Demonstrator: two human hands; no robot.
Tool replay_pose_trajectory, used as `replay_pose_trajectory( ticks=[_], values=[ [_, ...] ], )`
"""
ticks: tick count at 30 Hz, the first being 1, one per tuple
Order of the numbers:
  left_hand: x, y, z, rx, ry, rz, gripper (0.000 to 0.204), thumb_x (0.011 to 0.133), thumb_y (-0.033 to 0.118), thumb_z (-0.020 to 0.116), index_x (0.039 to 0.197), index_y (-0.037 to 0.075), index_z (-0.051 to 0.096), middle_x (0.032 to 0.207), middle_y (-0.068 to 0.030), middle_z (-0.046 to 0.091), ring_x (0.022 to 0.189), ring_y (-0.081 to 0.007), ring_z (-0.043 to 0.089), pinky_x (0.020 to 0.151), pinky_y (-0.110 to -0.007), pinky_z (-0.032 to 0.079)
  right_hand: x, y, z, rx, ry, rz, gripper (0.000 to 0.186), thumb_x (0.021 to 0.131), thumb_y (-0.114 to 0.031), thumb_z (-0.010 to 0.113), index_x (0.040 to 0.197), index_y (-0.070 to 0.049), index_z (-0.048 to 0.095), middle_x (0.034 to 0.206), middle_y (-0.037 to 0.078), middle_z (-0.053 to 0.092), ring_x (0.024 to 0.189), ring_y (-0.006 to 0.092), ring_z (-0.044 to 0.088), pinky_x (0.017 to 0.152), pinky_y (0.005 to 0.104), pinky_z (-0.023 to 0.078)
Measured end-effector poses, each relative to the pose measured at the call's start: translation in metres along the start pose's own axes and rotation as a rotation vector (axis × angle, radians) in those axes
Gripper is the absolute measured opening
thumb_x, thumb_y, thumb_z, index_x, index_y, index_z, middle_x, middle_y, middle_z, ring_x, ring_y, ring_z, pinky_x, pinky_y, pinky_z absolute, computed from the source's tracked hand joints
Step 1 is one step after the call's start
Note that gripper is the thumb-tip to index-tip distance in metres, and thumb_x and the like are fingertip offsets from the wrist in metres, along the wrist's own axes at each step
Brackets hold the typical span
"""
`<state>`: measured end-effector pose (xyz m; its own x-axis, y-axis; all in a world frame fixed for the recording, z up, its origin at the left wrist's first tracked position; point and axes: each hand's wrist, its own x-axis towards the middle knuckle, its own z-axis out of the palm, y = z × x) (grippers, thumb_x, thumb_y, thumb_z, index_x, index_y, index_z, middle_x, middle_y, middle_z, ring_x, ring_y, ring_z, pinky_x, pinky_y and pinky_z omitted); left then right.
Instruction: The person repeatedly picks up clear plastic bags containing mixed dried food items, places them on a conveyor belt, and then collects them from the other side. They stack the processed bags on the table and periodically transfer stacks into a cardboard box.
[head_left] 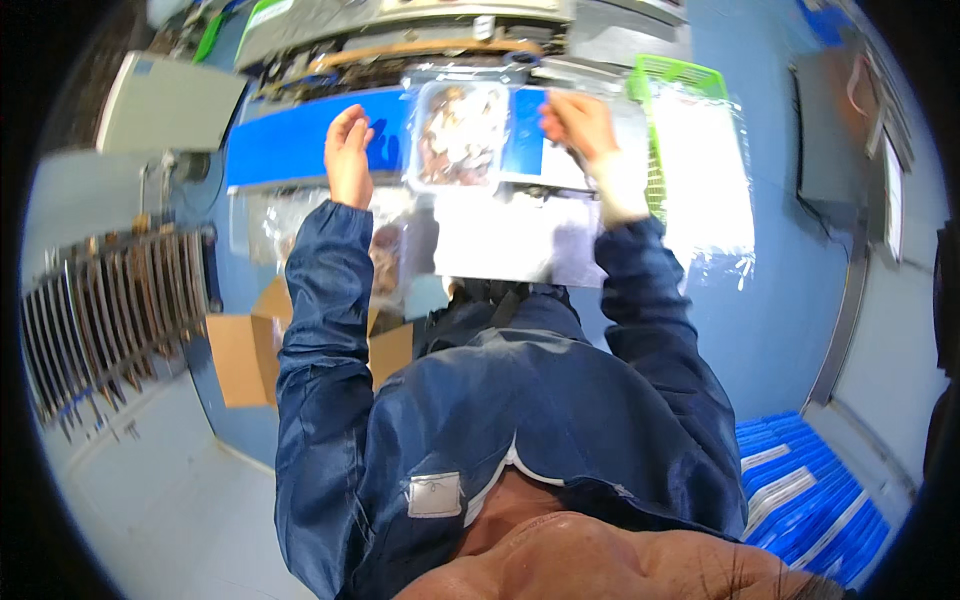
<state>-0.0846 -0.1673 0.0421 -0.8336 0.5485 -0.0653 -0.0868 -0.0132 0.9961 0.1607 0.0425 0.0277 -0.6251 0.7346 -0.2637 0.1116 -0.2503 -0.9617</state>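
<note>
A: Left hand (pixel 348 150) loosely open, apart from the clear tray (pixel 450 189) just to its right! Right hand (pixel 580 122), fingers curled in; whether it grips anything, I can't tell.
B: Best hold that tray level, I'd say, steadying opposite rims: shiny plastic, rounded corners, lumpy brown-and-white contents (pixel 465 135), smooth blue surface (pixel 275 148) reaching beyond the left hand.
</note>
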Motion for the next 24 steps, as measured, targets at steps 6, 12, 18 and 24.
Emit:
replay_pose_trajectory(
  ticks=[6, 12, 18, 24],
  values=[
    [-0.118, -0.021, -0.148, 0.865, 0.164, 0.381, 0.025, 0.084, 0.004, 0.048, 0.108, -0.001, 0.053, 0.11, -0.0159, 0.053, 0.104, -0.0302, 0.05, 0.091, -0.037, 0.037, -0.123, 0.039, 0.037, -0.216, -0.387, 0.339, 0.029, 0.088, -0.028, 0.051, 0.078, -0.004, 0.063, 0.062, 0.002, 0.061, 0.05, 0.0085, 0.055, 0.044, 0.02, 0.042],
    [-0.181, -0.083, -0.16, 1.089, -0.134, 0.146, 0.049, 0.078, 0.013, 0.056, 0.123, -0.001, 0.042, 0.137, -0.0215, 0.029, 0.127, -0.039, 0.027, 0.105, -0.043, 0.022, -0.106, 0.184, 0.153, 0.121, -0.247, 0.246, 0.029, 0.086, -0.024, 0.058, 0.098, 0.003, 0.058, 0.088, 0.009, 0.062, 0.077, 0.0146, 0.059, 0.067, 0.0261, 0.049],
    [-0.179, -0.08, -0.164, 0.954, -0.339, -0.018, 0.049, 0.078, 0.017, 0.059, 0.122, 0.002, 0.043, 0.133, -0.0191, 0.036, 0.121, -0.0391, 0.034, 0.1, -0.042, 0.03, -0.092, 0.189, 0.2, 0.313, -0.172, 0.243, 0.022, 0.084, -0.018, 0.06, 0.098, 0.0, 0.058, 0.091, 0.007, 0.061, 0.081, 0.0157, 0.059, 0.073, 0.0284, 0.049],
    [-0.167, -0.088, -0.13, 0.204, -0.152, -0.13, 0.035, 0.087, 0.024, 0.057, 0.113, 0.001, 0.052, 0.115, -0.0079, 0.055, 0.094, -0.0163, 0.053, 0.083, -0.033, 0.04, -0.163, 0.152, 0.128, 0.245, -0.203, 0.179, 0.015, 0.086, -0.015, 0.058, 0.094, -0.003, 0.059, 0.091, 0.004, 0.061, 0.085, 0.0128, 0.058, 0.07, 0.0255, 0.049]
  ],
)
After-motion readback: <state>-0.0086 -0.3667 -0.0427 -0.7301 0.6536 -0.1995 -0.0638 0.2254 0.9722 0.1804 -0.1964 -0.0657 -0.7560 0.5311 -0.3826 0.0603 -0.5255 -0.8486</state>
